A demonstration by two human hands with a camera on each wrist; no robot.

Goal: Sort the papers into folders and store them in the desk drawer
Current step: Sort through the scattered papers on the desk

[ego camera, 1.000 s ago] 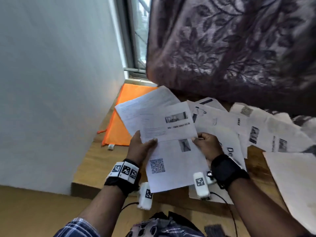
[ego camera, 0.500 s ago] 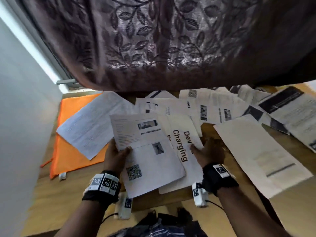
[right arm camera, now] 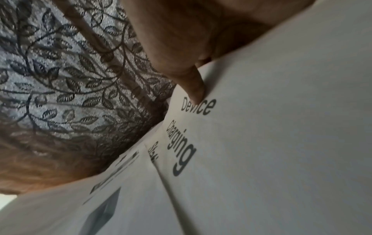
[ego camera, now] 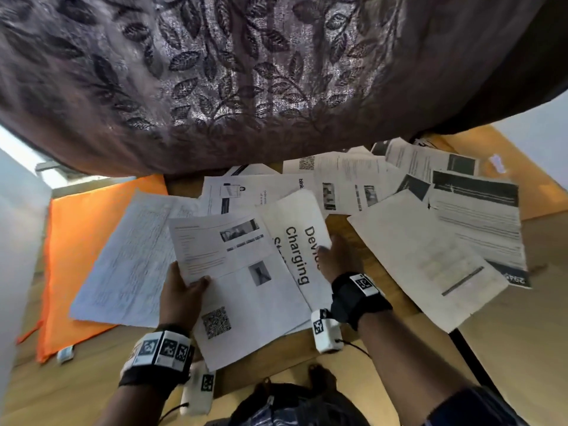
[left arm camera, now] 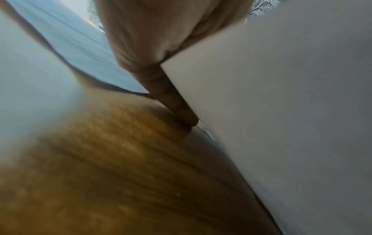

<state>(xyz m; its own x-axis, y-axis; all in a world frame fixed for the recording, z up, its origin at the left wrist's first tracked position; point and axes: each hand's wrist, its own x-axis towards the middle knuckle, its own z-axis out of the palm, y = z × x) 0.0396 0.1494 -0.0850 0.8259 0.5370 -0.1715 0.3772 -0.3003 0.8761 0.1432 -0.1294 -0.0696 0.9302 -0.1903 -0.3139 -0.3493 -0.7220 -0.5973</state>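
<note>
Left hand [ego camera: 181, 298] pinches QR-code sheets [ego camera: 246, 290], thumb on top. Right hand [ego camera: 338, 256] pinches "Device Charging" sheet [ego camera: 299, 241]. Orange folder [ego camera: 76, 241] beyond left fingertips, text sheet [ego camera: 132, 265] on it.

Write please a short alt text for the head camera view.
Two hands sort printed papers: the left hand grips a QR-code sheet, the right hand pinches the "Device Charging" sheet. An orange folder lies left.

Beyond my fingers hangs a leaf-patterned curtain [ego camera: 246, 81]; wooden desk [ego camera: 528, 302] beneath them, pale wall [ego camera: 18, 241] and daylight left.
</note>
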